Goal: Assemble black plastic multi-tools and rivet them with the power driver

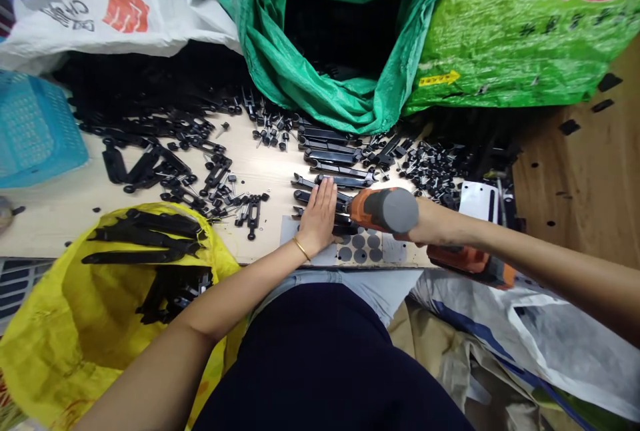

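My left hand (320, 218), a gold bangle on its wrist, lies flat with fingers stretched over a row of black plastic parts (333, 156). An orange and black cordless drill (365, 210) is gripped in my right hand (425, 221). Its nose points left at the parts beside my left hand; the tip is hard to make out. More long black parts lie in a column beyond my fingers. A sheet with grey round discs (359, 244) lies at the table's front edge, under the drill.
Small black knobs with metal pins (433, 168) are heaped at right, and loose black parts (150, 164) at left. A green sack (320, 94) stands behind, a yellow sack (107, 298) at front left. A blue basket (40, 131) and a white slotted plate (477, 201) flank the table (255, 171).
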Demonstrator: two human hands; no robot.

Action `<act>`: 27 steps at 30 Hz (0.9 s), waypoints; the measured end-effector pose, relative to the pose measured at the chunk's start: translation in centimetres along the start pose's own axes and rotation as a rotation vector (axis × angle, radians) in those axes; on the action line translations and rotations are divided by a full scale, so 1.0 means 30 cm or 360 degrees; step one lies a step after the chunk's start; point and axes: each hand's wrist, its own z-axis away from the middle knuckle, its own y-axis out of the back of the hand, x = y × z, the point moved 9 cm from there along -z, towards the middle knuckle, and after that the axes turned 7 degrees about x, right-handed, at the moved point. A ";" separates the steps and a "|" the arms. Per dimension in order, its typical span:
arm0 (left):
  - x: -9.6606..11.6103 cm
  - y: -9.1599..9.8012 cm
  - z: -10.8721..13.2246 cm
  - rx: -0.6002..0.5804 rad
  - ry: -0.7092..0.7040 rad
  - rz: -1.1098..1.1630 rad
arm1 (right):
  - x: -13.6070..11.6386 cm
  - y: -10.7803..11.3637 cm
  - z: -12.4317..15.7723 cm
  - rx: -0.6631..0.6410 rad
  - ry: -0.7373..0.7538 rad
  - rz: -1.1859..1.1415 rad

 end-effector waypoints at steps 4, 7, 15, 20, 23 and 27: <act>0.003 0.036 -0.018 0.0017 -0.0095 0.0165 | 0.118 0.042 0.043 0.0002 -0.0202 -0.0145; 0.004 0.066 -0.082 0.0098 -0.0175 0.0230 | 0.187 0.111 0.043 0.0108 -0.0262 -0.0114; 0.007 0.017 -0.176 0.0106 -0.0263 0.0287 | 0.175 0.171 -0.080 0.0091 -0.0272 -0.0027; 0.009 0.014 -0.168 0.0138 -0.0275 0.0283 | 0.118 0.194 -0.131 0.0013 -0.0211 0.0141; 0.006 0.010 -0.169 0.0118 -0.0228 0.0253 | 0.097 0.201 -0.131 0.0024 -0.0143 0.0227; -0.002 0.037 -0.167 0.0061 -0.0244 0.0318 | 0.130 0.193 -0.108 0.0024 -0.0211 0.0043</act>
